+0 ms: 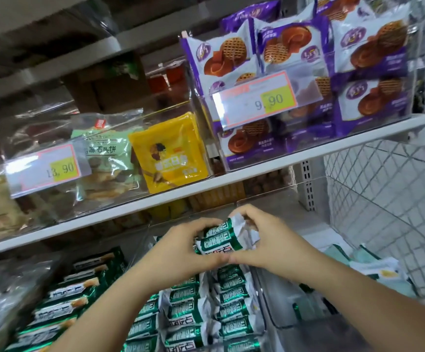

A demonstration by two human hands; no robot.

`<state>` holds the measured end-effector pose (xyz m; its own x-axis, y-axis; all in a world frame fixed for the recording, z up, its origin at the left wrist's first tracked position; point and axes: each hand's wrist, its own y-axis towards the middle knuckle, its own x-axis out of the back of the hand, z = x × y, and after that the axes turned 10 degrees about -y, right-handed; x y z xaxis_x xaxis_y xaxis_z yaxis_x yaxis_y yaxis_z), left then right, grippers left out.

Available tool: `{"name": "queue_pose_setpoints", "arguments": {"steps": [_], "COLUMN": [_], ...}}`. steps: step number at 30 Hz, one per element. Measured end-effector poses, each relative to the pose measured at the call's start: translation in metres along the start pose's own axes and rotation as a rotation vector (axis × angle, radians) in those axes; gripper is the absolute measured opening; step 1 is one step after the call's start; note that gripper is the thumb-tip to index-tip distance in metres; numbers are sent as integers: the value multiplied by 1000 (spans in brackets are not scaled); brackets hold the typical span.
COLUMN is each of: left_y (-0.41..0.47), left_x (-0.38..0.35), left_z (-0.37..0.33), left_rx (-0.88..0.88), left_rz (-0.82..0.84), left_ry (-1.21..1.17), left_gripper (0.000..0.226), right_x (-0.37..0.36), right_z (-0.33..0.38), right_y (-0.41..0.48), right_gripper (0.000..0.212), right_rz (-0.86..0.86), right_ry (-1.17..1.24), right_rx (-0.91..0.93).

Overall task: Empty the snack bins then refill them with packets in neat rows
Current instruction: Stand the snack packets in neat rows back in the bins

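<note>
Left grip [188, 247] and right grip [269, 241] both curl around a stack of green packets [219, 240], held between them above the clear bin [258, 293]. Rows of packets [193, 313] fill it.

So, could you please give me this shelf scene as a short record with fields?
held item: small stack of green-and-white foil snack packets
left hand: grips the stack's left side
right hand: grips its right side
below: same packets in rows inside a clear plastic bin
upper shelf: purple waffle-biscuit packets, yellow pouch
price tags: 9.90 tag, 13.90 tag
right: white wire basket
</note>
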<state>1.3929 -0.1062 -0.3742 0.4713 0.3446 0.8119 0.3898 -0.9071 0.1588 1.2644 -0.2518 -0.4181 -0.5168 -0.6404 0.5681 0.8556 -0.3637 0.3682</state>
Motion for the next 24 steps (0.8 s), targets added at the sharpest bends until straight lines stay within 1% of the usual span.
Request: {"name": "queue_pose_setpoints", "arguments": {"steps": [3, 5, 7, 8, 10, 12, 15, 18, 20, 23, 24], "left_y": [10, 21, 35, 42, 58, 74, 90, 93, 93, 101, 105], "left_x": [5, 5, 2, -2, -12, -24, -39, -42, -41, -40, -40], "left_z": [6, 18, 37, 46, 64, 74, 81, 91, 99, 100, 98], "left_rx": [-47, -39, 39, 84, 153, 192, 248, 277, 282, 308, 300], "left_rz": [60, 20, -73, -125, -210, -229, -161, -139, -107, 4, 16], "left_ry": [116, 123, 32, -71, -262, -320, -219, -151, -46, 125, 180], "left_gripper": [62, 64, 71, 74, 70, 67, 73, 79, 83, 73, 69], "right_x": [-10, -12, -11, -10, -10, -11, -12, -12, -13, -14, -14], "right_z": [-2, -7, -16, -22, -34, -43, -51, -56, -58, -57, -56], "right_y": [7, 11, 11, 10, 10, 11, 14, 14, 14, 14, 13], "right_gripper": [55, 67, 72, 70, 56, 41, 34, 30, 28, 25, 25], "right_rz": [-21, -39, -27, -1, 72, 118, 120, 138, 141, 130, 134], "right_ry": [-110, -145, -188, -204, -204, -194, -155, -111, -113, -119, -118], "right_rx": [33, 19, -55, -87, -111, -114, -131, -136, -137, -124, -122]}}
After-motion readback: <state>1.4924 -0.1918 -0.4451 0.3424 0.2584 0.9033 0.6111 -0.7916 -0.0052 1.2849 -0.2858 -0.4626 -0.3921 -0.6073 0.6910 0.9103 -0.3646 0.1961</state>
